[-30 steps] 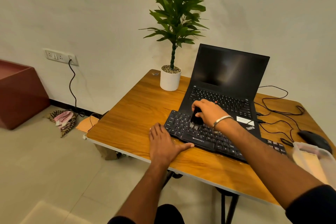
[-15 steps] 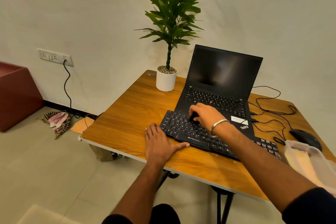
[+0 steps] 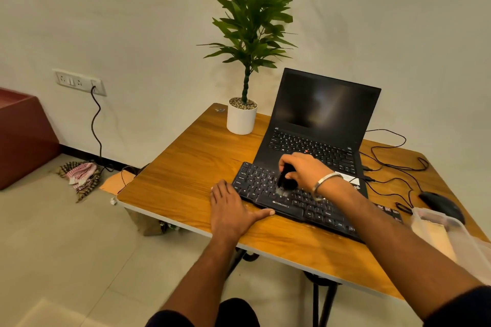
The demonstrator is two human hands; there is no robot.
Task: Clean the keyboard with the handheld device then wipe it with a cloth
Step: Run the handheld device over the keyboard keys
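A black keyboard (image 3: 300,206) lies on the wooden table (image 3: 186,172), its far edge resting on the open black laptop (image 3: 318,125). My right hand (image 3: 305,170) grips a small black handheld device (image 3: 285,179), whose tip touches the keys in the keyboard's left half. A pale smudge shows on the keys under the tip. My left hand (image 3: 231,210) lies flat on the table with fingers spread, its thumb along the keyboard's front left edge. No cloth is visible on the table.
A potted plant (image 3: 241,118) stands at the table's far left of the laptop. A black mouse (image 3: 441,204) and cables (image 3: 393,162) lie at the right. A clear plastic container (image 3: 451,241) sits at the near right edge. A rag (image 3: 79,175) lies on the floor.
My right hand has slid the device a little to the left over the keys. The left hand stays flat on the table. The camera has shifted slightly.
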